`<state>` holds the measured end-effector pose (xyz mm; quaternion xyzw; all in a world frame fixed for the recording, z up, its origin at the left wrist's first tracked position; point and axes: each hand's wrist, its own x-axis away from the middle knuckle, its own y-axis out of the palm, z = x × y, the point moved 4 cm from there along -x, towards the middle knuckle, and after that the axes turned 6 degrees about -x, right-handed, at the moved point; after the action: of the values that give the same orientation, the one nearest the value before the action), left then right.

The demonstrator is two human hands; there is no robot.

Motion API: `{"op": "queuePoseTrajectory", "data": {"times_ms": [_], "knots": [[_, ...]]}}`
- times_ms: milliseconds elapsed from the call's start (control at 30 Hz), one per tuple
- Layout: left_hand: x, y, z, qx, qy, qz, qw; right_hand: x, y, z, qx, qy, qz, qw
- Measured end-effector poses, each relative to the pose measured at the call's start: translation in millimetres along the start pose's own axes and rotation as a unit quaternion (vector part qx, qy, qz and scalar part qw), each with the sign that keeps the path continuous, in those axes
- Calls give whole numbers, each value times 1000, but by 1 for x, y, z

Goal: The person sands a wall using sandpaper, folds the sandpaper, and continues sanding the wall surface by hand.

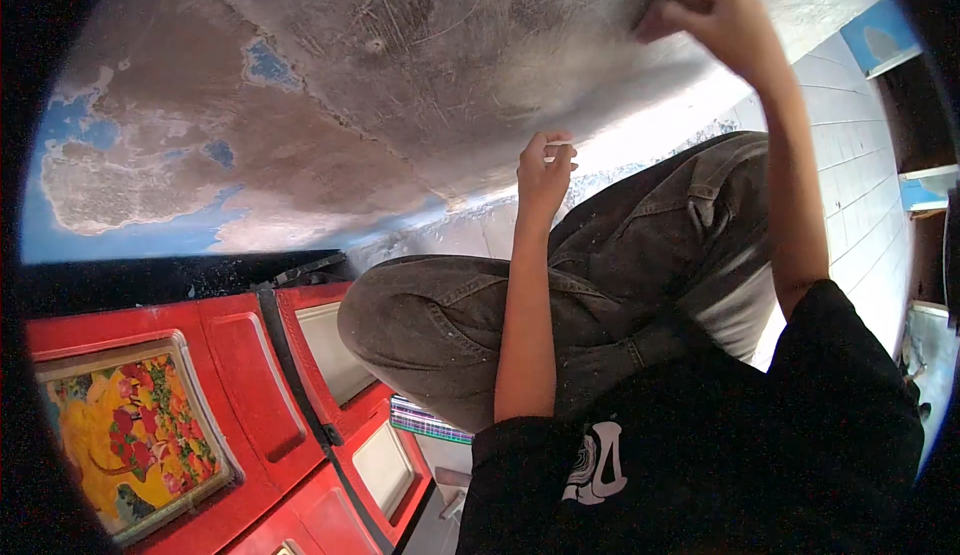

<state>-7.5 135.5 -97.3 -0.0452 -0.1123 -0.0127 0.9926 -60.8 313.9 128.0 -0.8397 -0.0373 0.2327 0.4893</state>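
Most of the wall (430,75) is grey-brown, blue patches (268,62) remaining toward its left edge; left hand (545,177) half-open, right hand (722,20) blurred, grip unclear.

Red cabinet (250,375) at left, bearing floral picture (140,425); pale tiled floor (850,175) right.

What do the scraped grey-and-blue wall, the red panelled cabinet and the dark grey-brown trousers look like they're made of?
Scraped grey-and-blue wall: probably plaster or cement, matte and scratched, with ragged blue paint remnants.
Red panelled cabinet: perhaps plastic or painted metal, smooth with slight gloss; moulded-looking panels don't settle it.
Dark grey-brown trousers: likely denim or similar cloth, matte, creased, with stitched seams.
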Motion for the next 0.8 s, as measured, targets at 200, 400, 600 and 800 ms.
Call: {"op": "queuePoseTrajectory", "data": {"times_ms": [200,400,600,800], "knots": [[-4,4,-4,-10,6,1,1000,25,105,51,13,69,-36,997],[6,-7,17,-178,118,116,970,6,35,40,-34,57,14,998],[7,-9,23,-172,132,110,970,4,24,17,-27,44,41,998],[7,-11,23,-175,137,108,969,33,137,43,73,144,-32,986]]}}
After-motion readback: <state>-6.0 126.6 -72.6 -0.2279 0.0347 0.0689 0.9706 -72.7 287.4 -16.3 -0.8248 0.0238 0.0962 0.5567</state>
